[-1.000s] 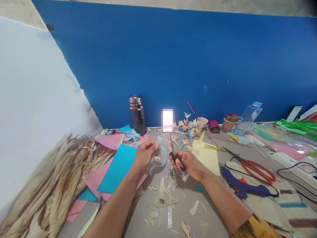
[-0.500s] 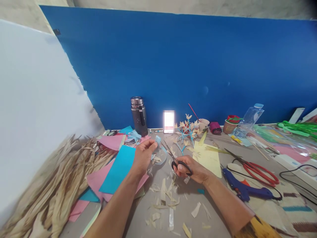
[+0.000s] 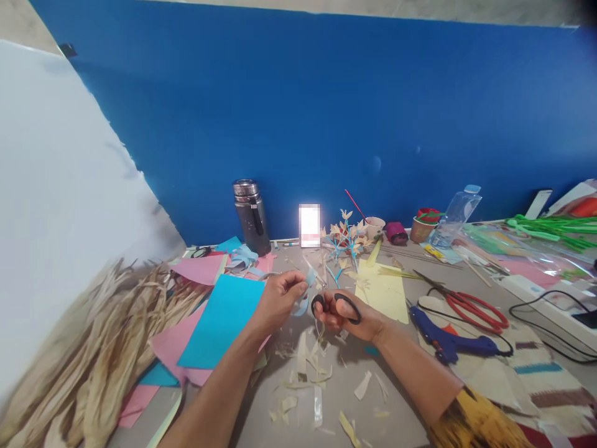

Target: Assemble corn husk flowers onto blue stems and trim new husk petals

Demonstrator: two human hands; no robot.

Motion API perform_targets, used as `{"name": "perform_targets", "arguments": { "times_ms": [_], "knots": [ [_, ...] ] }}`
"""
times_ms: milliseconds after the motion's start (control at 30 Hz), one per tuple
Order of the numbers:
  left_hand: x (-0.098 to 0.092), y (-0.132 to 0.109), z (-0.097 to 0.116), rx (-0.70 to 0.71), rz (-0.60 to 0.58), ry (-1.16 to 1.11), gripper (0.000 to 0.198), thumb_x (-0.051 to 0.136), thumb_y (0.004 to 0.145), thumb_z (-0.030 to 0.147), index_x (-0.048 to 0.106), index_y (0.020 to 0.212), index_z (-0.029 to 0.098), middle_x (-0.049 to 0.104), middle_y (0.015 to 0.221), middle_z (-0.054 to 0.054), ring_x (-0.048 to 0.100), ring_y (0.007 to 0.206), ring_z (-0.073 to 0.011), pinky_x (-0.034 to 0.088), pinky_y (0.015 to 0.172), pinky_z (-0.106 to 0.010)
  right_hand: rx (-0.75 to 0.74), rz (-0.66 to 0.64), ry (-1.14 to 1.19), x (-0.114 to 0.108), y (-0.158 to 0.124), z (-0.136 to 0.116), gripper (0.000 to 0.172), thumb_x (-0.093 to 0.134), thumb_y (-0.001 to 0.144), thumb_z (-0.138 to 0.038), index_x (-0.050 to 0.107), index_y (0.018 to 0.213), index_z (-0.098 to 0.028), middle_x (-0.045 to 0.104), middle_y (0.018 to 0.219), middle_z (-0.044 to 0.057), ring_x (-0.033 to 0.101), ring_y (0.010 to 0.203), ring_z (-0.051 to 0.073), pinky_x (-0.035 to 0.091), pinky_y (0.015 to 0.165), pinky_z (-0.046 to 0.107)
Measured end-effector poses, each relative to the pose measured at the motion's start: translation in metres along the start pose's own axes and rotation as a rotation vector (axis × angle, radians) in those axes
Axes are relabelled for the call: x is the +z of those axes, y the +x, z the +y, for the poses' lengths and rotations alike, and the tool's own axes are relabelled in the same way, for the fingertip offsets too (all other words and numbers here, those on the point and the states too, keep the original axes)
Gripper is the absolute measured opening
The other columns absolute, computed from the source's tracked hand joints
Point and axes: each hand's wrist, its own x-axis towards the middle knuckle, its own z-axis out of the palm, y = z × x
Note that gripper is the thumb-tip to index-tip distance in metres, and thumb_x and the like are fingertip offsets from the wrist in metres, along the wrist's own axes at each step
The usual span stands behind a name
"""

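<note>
My left hand (image 3: 283,300) pinches a pale blue strip (image 3: 310,277) between thumb and fingertips; part of the strip curls down beneath the fingers. Just to the right, my right hand (image 3: 347,314) has its fingers through the black handles of a small pair of scissors (image 3: 349,309). The scissor blades point up and away, close to the strip; whether they touch it I cannot tell. Behind my right hand stands a branch with blue stems and cream husk flowers (image 3: 346,239). Husk scraps (image 3: 303,354) lie scattered on the table below both hands.
Dried corn husks (image 3: 107,348) heap up at the left beside blue paper (image 3: 219,323). A dark flask (image 3: 252,218) stands at the back. To the right lie yellow paper (image 3: 385,292), red-handled scissors (image 3: 476,311), a blue glue gun (image 3: 452,339) and a power strip (image 3: 550,311).
My hands have come closer together, with the left moving right and the strip now near the scissors. The view has turned slightly to the right.
</note>
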Motion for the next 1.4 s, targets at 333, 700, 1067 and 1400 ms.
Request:
{"name": "perform_targets", "arguments": {
  "times_ms": [333,700,1067,1400],
  "knots": [
    [-0.017,0.001,0.004,-0.053,-0.042,0.03,0.025,0.065,0.078,0.04,0.06,0.07,0.016,0.053,0.061,0.002,0.044,0.056,-0.0107,0.034,0.054,-0.023,0.014,0.11,0.197,0.015,0.006,0.008,0.053,0.084,0.063,-0.06,0.056,0.071,-0.015,0.038,0.063,-0.006,0.023,0.055,0.007,0.018,0.05,0.022],
    [-0.012,-0.004,0.012,0.024,-0.132,0.196,0.022,0.061,0.074,0.028,0.056,0.055,0.018,0.045,0.055,0.003,0.039,0.056,-0.0123,0.029,0.053,-0.023,0.072,0.224,0.234,0.017,0.008,0.009,0.057,0.081,0.061,-0.067,0.057,0.067,-0.016,0.045,0.061,-0.003,0.027,0.052,0.007,0.021,0.046,0.019],
    [0.001,-0.005,0.013,-0.13,0.025,-0.137,0.023,0.074,0.07,0.038,0.07,0.063,0.017,0.062,0.063,-0.002,0.05,0.057,-0.0132,0.039,0.057,-0.025,-0.012,0.574,-0.13,-0.007,0.013,-0.01,0.054,0.072,0.068,-0.069,0.061,0.072,-0.016,0.053,0.066,-0.001,0.035,0.054,0.008,0.032,0.049,0.022],
    [0.016,-0.009,-0.003,-0.191,-0.052,-0.291,0.028,0.085,0.061,0.038,0.069,0.065,0.015,0.068,0.075,-0.004,0.061,0.068,-0.0149,0.047,0.067,-0.026,0.1,0.3,-0.561,0.0,0.014,0.005,0.041,0.082,0.064,-0.05,0.063,0.074,-0.015,0.054,0.064,-0.004,0.044,0.059,0.01,0.033,0.056,0.023]
  ]
}}
